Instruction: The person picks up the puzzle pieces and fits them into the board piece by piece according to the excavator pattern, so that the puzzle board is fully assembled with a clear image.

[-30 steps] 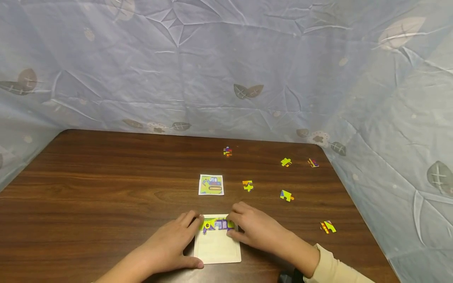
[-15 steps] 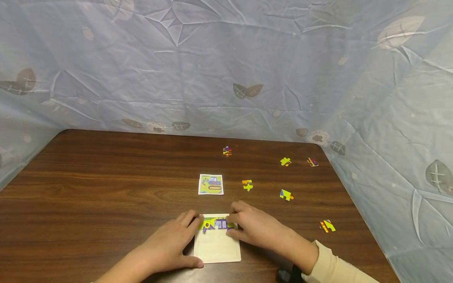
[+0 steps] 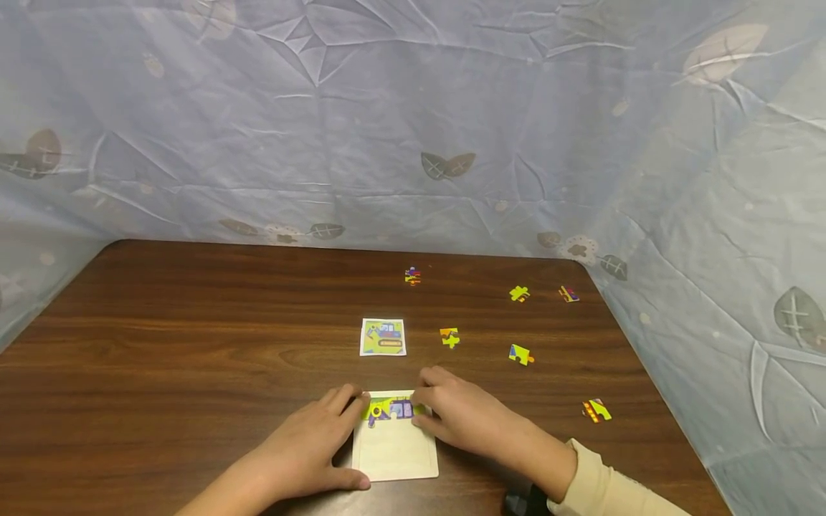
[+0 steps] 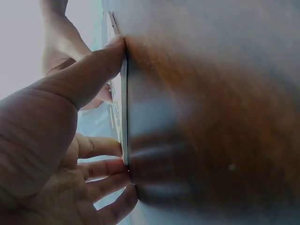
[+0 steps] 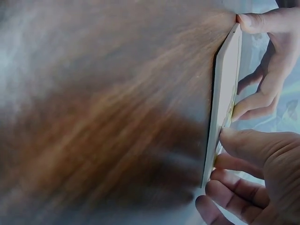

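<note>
Bracing the white puzzle tray point(image 3: 395, 451) at lower centre of the worktop point(image 3: 193, 344), left hand point(image 3: 310, 448) and right hand point(image 3: 464, 416) lying flat-fingered along its edges, gripping nothing, risking popping the seated top-row pieces point(image 3: 393, 409) by squeezing unevenly.

reference card point(image 3: 383, 337), blue leaf-print sheet point(image 3: 413, 122)

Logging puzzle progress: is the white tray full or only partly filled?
Partly filled. The puzzle tray has pieces only along its top row; the rest is bare white, and loose pieces lie on the table.
</note>
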A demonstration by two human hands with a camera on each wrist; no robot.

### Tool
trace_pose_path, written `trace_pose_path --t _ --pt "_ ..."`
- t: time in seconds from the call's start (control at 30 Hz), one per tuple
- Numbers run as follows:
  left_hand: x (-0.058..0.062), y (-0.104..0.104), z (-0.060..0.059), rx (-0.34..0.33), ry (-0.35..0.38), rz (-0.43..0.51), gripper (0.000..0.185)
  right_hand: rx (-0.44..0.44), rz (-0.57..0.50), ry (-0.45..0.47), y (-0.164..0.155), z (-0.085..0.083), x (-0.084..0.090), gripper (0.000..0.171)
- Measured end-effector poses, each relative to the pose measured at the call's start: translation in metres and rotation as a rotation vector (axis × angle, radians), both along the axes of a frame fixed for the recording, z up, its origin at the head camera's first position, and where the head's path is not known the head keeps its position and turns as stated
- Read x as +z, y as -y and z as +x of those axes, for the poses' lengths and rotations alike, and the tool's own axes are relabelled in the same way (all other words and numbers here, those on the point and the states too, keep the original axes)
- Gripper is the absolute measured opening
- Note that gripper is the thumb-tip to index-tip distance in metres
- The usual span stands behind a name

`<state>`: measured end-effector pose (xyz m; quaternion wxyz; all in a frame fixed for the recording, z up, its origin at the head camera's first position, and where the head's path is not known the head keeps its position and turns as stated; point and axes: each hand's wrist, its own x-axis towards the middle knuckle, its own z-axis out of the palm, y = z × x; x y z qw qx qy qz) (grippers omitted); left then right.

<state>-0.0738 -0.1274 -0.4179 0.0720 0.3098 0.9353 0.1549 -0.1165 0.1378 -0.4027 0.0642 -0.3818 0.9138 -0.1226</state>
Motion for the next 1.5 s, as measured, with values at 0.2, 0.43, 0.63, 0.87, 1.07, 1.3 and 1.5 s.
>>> trace_pose_path --t 0.2,0.43,0.63,0.87,1.07,1.3,1.5 --pt "-0.001 0.002 0.002 0.008 0.049 0.014 0.107 -0.013 -0.019 0.036 0.0 -0.001 -0.002 0.019" --pt "-0.002 0.003 0.002 0.005 0.04 0.014 0.107 -0.002 0.006 -0.029 0.001 0.004 -0.003 0.02" --pt "-0.003 0.003 0.002 0.011 0.031 0.011 0.108 0.062 0.086 -0.171 0.003 0.009 -0.005 0.018" --pt "-0.002 0.003 0.001 0.01 0.023 0.003 0.107 0.089 0.13 -0.182 0.001 0.01 -0.001 0.022" --pt "-0.001 0.002 0.001 0.002 0.031 0.0 0.107 0.061 0.077 -0.093 -0.004 0.009 0.001 0.027" --pt "0.0 0.0 0.001 0.005 0.042 -0.002 0.107 -0.028 -0.064 0.039 -0.019 -0.006 0.0 0.024" --pt "0.0 0.0 0.001 0.008 0.036 -0.007 0.107 -0.344 -0.122 -0.056 -0.036 -0.037 -0.009 0.021"
